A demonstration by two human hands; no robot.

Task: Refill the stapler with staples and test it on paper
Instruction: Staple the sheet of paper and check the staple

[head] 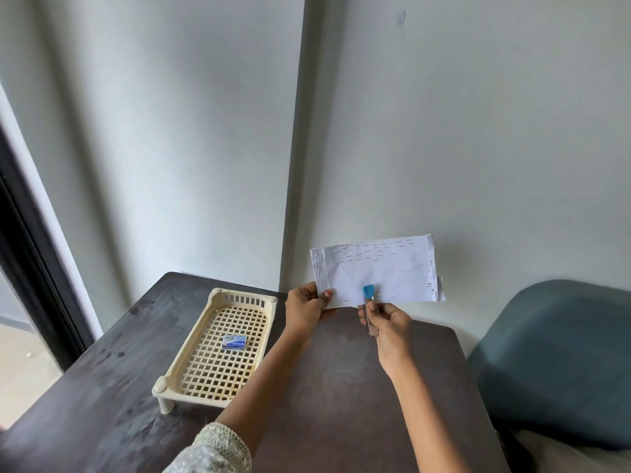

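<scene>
My left hand pinches the lower left corner of a folded white paper, held upright above the dark table. Many staples dot the paper along its top and left edges. My right hand grips a small stapler with a blue head and metal body, its jaws clamped over the paper's bottom edge near the middle. A small blue staple box lies in the cream plastic basket tray to the left.
The table stands against a pale wall and corner. A blue-grey padded chair sits close at the right. A dark window frame runs down the left side.
</scene>
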